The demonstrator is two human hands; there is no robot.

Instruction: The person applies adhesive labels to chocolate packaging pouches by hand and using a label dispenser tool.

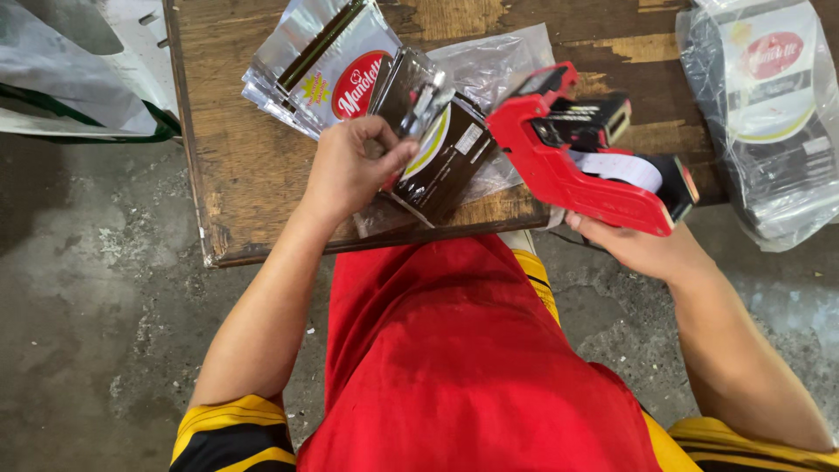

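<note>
My left hand [350, 166] grips a dark glossy pouch [441, 153] with a clear top, holding it tilted over the near edge of a worn wooden table [245, 175]. My right hand [642, 249] holds a red label gun [581, 153] from below, its nose pointing left and touching or almost touching the pouch's right edge. A white label roll shows inside the gun's body. More pouches of the same kind [323, 61] lie in a fanned stack on the table just behind my left hand.
A clear plastic bag [502, 61] lies under the pouches. A bundle of packed pouches in clear wrap [773, 114] sits at the right. A white bag with green handles [79, 87] rests at the far left. Grey concrete floor [96, 306] lies below.
</note>
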